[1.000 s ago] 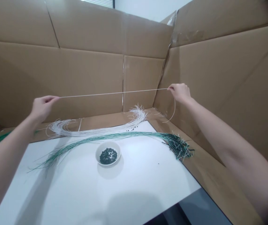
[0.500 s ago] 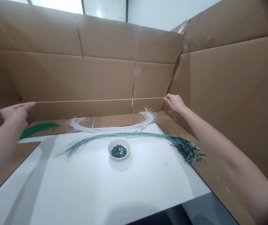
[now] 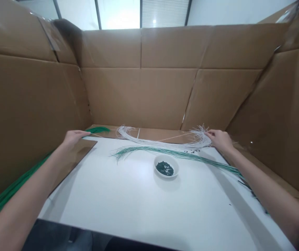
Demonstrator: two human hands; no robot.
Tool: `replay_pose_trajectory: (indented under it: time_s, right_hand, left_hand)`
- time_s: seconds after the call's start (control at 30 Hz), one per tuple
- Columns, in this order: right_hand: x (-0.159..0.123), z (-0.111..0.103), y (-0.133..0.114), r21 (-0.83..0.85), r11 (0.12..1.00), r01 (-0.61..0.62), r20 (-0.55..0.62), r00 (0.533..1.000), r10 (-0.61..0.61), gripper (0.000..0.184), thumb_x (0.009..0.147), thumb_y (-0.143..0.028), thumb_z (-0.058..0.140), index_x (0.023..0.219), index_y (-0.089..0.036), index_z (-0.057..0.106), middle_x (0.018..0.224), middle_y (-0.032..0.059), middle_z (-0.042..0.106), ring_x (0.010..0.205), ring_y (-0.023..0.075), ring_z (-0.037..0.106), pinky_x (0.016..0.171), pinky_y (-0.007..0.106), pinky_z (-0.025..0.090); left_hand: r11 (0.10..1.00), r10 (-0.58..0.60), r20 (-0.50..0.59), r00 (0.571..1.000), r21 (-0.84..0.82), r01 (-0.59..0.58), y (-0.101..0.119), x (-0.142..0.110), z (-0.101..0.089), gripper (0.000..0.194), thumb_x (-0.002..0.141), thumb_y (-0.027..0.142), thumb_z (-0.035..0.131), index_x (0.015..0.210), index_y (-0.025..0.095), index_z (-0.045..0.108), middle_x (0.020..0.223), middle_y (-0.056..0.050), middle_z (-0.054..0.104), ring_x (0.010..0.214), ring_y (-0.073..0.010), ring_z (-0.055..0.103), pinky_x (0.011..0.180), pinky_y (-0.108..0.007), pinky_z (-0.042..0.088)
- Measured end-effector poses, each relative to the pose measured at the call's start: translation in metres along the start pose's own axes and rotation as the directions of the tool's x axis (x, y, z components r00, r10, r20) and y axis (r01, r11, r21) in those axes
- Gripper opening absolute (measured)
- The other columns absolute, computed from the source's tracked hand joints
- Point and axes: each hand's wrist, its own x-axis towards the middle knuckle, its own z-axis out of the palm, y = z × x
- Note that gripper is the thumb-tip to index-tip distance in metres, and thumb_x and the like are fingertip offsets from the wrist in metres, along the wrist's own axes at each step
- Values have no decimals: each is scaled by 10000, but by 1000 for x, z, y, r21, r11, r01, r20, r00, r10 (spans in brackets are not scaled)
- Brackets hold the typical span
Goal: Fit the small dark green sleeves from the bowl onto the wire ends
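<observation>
Dark bits (image 3: 165, 168) fill a small bowl (image 3: 174, 162) on the white surface (image 3: 123, 195), before green strands (image 3: 204, 159). Farther off, the left hand (image 3: 72, 137) and right hand (image 3: 220, 139) each keep a grip pinched on one pale strand (image 3: 96, 135), its middle hard to trace against the white bundle (image 3: 151, 142) along the far edge. Cardboard walls (image 3: 139, 97) rise behind; beyond, bright window panes (image 3: 119, 14).

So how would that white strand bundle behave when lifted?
The white strand bundle would probably sag, as it already lies curved. Stray strands might slip loose, since its ends fan out. It's likely light, the strands being so thin.
</observation>
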Motion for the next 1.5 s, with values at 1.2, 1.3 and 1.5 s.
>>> replay_pose_trajectory:
  time_s: [1.2,1.3,1.5]
  right_hand:
    - [-132,-25,-273,879,444,176,86,856,-510,326,851,-334,329,1102,-184,472,629,-18,467,602,129,455,634,254,355]
    - [-132,-33,-268,881,448,150,97,870,-483,358,821,-314,386,1153,-186,418,666,-22,466,598,122,443,630,249,355]
    - [-124,-28,-261,879,463,112,152,856,-494,330,796,-307,418,1109,-211,457,680,-30,472,593,111,422,626,248,344]
  left_hand:
    - [826,97,-101,990,563,-23,-43,-46,34,461,723,333,458,1045,3,474,1073,-271,502,1041,-375,438,831,-489,344]
    - [827,-59,-221,974,536,172,-73,-28,12,485,670,336,504,967,-46,518,965,-320,533,973,-445,458,742,-522,365]
    - [924,15,-301,953,369,102,-52,-6,14,358,792,322,354,889,88,608,819,-159,623,838,-285,562,740,-398,410]
